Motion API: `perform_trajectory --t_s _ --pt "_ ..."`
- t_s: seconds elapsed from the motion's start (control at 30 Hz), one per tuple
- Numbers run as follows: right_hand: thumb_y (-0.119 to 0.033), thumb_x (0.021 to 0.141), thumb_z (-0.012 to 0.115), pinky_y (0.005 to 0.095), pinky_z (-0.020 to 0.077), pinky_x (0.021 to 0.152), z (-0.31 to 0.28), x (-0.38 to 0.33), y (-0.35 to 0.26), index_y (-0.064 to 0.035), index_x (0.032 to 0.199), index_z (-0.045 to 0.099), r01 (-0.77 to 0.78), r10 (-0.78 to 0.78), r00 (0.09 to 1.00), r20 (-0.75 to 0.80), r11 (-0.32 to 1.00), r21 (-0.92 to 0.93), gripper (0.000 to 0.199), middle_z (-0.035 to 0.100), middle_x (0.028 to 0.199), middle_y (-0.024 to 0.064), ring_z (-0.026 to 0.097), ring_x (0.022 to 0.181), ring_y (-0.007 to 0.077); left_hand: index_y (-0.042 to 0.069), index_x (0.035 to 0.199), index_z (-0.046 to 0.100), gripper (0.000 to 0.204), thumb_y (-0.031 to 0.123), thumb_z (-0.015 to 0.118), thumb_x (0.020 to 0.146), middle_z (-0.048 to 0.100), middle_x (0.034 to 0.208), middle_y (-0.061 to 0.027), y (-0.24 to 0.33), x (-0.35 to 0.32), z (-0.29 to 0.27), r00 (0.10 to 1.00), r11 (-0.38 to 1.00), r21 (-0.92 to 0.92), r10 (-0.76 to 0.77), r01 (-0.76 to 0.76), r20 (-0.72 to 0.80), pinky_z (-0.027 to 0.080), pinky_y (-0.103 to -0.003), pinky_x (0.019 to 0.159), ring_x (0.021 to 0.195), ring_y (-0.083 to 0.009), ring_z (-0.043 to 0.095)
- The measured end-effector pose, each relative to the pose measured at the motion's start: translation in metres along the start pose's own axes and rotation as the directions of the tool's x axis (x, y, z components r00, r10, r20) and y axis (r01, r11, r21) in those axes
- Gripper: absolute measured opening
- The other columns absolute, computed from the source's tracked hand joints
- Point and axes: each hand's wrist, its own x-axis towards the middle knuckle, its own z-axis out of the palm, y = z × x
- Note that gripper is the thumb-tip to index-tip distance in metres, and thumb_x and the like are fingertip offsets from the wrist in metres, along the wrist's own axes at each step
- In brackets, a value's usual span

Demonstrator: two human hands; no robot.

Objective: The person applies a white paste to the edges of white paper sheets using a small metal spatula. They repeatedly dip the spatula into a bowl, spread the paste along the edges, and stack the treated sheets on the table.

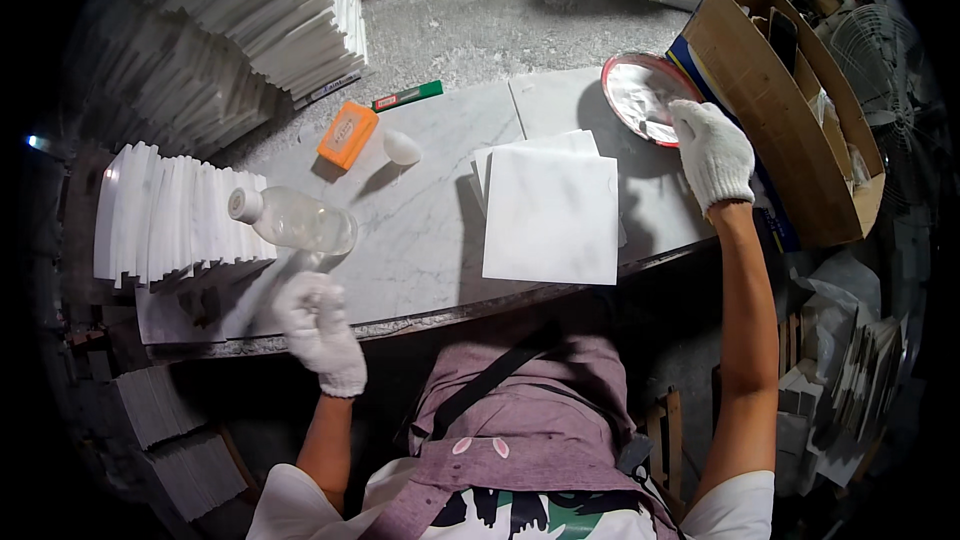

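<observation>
My right hand (pixel 715 155), in a white knit glove, is at the edge of a round, red-rimmed dish (pixel 634 90) with white material in it. Its fingers are closed together; whatever they hold, if anything, is hidden. Several white square tiles (pixel 551 215) lie stacked a little askew on the table in front of me. My left hand (pixel 320 330), also gloved, hovers by the table's front edge, below a clear plastic bottle (pixel 305 222) with a white cap. Its fingers look curled but are blurred, and I see nothing in them.
White slabs (pixel 180 215) stand in a row at the left, with taller stacks (pixel 270 10) behind. An orange box (pixel 347 135), a white rounded object (pixel 402 148) and a green narrow box (pixel 407 95) sit farther back. A cardboard box (pixel 770 110) borders the right side, beside a fan (pixel 875 55).
</observation>
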Motion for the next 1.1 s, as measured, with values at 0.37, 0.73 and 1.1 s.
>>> perform_trajectory --t_s 0.37,0.73,1.1 --pt "-0.017 0.092 0.067 0.0297 0.0524 0.084 -0.031 -0.053 -0.021 -0.0056 0.125 0.064 -0.117 0.168 0.977 -0.127 0.934 0.336 0.035 0.067 0.113 0.011 0.068 0.095 0.0202 -0.003 0.145 0.026 0.083 0.019 0.078 0.084 0.035 0.145 -0.0187 -0.041 0.03 -0.011 0.977 0.977 0.191 -0.059 0.099 -0.205 0.029 -0.044 0.114 0.134 -0.0298 0.037" --pt "-0.015 0.097 0.062 0.0179 0.0391 0.051 -0.035 -0.174 -0.068 0.0018 0.119 0.065 -0.606 0.63 0.684 0.367 0.212 0.767 0.028 0.063 0.081 0.0014 0.048 0.059 0.0026 0.001 0.144 0.034 0.09 0.013 0.086 0.072 0.045 0.138 -0.0095 -0.076 0.046 0.008 0.992 0.991 -0.093 -0.101 0.094 -0.079 0.038 -0.037 0.107 0.126 -0.0196 0.044" --pt "-0.019 0.091 0.069 0.0245 0.0534 0.066 -0.032 -0.081 -0.137 -0.0005 0.109 0.07 -0.288 0.064 0.952 0.298 0.506 0.813 0.025 0.068 0.094 0.0097 0.066 0.077 0.0136 0.004 0.146 0.034 0.095 0.027 0.089 0.072 0.052 0.132 -0.0113 -0.079 0.036 0.023 0.975 0.97 0.153 -0.168 0.19 -0.147 0.046 -0.033 0.096 0.115 -0.0196 0.053"
